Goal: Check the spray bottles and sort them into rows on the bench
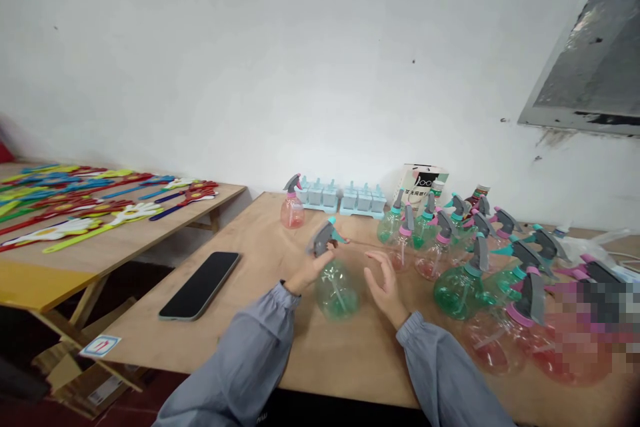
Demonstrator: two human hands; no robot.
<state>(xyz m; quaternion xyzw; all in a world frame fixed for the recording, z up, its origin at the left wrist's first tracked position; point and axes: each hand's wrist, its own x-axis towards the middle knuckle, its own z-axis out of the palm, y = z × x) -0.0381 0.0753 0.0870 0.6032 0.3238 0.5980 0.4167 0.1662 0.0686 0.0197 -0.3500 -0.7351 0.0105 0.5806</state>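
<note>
A clear green spray bottle (338, 295) with a grey and teal trigger head stands upright in front of me, slightly blurred. My left hand (311, 271) is closed round its neck, just under the trigger head; some of the fingers are hidden behind it. To the right of the bottle, my right hand (386, 285) is raised with its fingers apart and nothing in them. It does not touch the bottle. A pink spray bottle (292, 211) stands alone farther back, beyond my left hand.
Several green and pink spray bottles (456, 290) crowd the table's right side. Light-blue popsicle molds (360, 200) and a box (417, 183) stand along the wall. A phone (200, 285) lies at left. Another table (150, 240) holds colourful hand-shaped clappers.
</note>
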